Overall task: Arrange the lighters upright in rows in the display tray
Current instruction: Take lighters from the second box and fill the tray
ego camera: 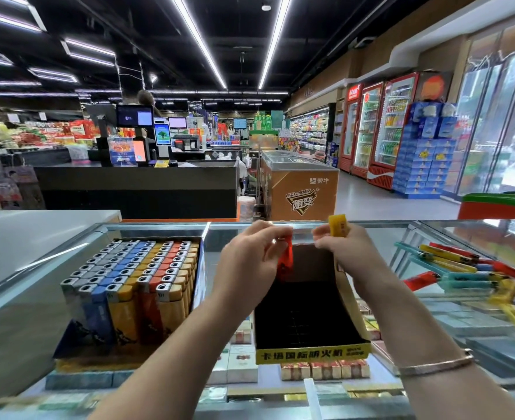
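Left hand [250,262] is pinching a red lighter [285,262] near its upper end, fingers curled round it, and is holding it roughly upright over the far left corner of the display tray [310,354]. The lighter's lower end is sitting at or just inside the tray's rim; contact with the tray floor cannot be read from this view. Right hand [345,247] is gripping a yellow lighter [338,225], which is sticking up out of the curled fingers above the tray's far right corner.

The tray is standing on the glass table [380,234], dark inside, with no lighters seen standing in it yet. Judgement: filling is only beginning.

To the right, loose lighters [459,268] in red, yellow and teal are lying flat in a jumble on the glass, near the tray but apart from it. To the left, a full tray [135,280] of upright lighters in neat rows is showing the target pattern.

Handling notes (judgement):
- Lighters look light, rigid, smooth plastic; likely somewhat slippery, so a firm pinch across the flat faces should serve better than holding the narrow edges.
- Best hold is likely near the metal head, leaving the base free to seat.
- Slim and tall, so a single one will probably be tipping over until neighbours or the tray wall are supporting it; starting in a corner makes sense.
- The tray appears to be thin card and may be shifting if pushed.
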The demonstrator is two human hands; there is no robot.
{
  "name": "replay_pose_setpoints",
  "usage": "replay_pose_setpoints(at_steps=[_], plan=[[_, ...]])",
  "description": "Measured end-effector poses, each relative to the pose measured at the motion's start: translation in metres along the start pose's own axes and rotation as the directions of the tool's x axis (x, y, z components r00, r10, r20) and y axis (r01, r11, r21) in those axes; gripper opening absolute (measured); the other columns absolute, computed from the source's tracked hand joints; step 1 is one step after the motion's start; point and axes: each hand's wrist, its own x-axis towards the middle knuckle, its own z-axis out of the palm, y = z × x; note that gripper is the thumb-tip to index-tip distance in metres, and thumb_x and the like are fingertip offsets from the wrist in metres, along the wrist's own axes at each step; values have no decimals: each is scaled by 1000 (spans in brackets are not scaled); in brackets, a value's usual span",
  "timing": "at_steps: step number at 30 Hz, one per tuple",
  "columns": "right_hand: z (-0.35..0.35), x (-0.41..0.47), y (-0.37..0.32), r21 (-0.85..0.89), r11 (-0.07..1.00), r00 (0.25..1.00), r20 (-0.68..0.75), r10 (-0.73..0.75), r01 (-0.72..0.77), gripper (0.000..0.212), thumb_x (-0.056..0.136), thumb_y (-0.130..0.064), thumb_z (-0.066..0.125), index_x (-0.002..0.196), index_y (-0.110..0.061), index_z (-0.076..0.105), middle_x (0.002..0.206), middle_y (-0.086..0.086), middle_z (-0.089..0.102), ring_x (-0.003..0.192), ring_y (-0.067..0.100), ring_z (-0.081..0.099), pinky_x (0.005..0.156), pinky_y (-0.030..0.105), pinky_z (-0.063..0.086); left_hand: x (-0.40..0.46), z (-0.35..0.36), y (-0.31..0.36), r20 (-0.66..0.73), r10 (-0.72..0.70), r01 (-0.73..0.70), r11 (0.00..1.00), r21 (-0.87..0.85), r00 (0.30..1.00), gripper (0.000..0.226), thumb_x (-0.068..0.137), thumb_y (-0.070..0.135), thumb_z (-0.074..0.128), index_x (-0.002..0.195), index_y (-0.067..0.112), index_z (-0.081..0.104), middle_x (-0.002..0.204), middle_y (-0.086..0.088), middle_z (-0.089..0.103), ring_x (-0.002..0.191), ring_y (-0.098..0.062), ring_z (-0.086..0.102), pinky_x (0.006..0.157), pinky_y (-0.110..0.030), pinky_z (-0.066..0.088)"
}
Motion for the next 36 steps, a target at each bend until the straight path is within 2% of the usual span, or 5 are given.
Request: replay_pose_setpoints(at_steps=[9, 19, 23, 29, 36], plan=[[8, -1, 4, -427, 891, 979, 186, -83, 156, 9, 78, -5, 61, 86, -5, 64, 83, 19, 65, 84, 30, 60, 81, 42, 47, -1, -1, -5, 91, 1, -14, 990, 140, 996, 20, 84, 16, 65, 102, 22, 69, 98, 8, 68, 98, -10, 53, 84, -26, 44], [8, 1, 6, -450, 876, 979, 175, -102, 172, 14, 78, -5, 59, 90, 2, 62, 84, 23, 63, 85, 35, 59, 78, 43, 48, 3, -5, -13, 229, -178, 163, 983, 82, 957, 8, 83, 17, 66, 87, 24, 68, 110, 11, 61, 104, -9, 52, 87, -31, 45], [7, 0, 4, -378, 896, 969, 172, -178, 232, 9, 79, -5, 59, 82, -12, 66, 75, 11, 63, 78, 25, 60, 73, 37, 48, 2, -7, -11, 333, -216, 224, 975, 16, 918, 12, 86, 29, 61, 98, 31, 62, 108, 9, 62, 101, -11, 56, 86, -38, 51], [9, -9, -9, 71, 960, 951, 132, -279, 272, 6, 87, -22, 62, 86, -19, 67, 89, 1, 68, 80, 3, 63, 69, 20, 44, 1, -7, 1, 130, 58, -64, 997, 41, 990, 39, 80, 34, 68, 117, 36, 54, 114, 19, 56, 112, -4, 46, 86, -11, 32], [6, -13, -11, 174, 980, 964, 229, -136, 97, 60, 63, -68, 51, 84, -15, 70, 87, 9, 71, 79, 13, 69, 71, 27, 48, -5, 4, 15, 175, 115, -115, 993, -11, 978, 38, 81, 41, 63, 113, 33, 46, 100, 19, 61, 93, 0, 54, 75, -12, 42]])
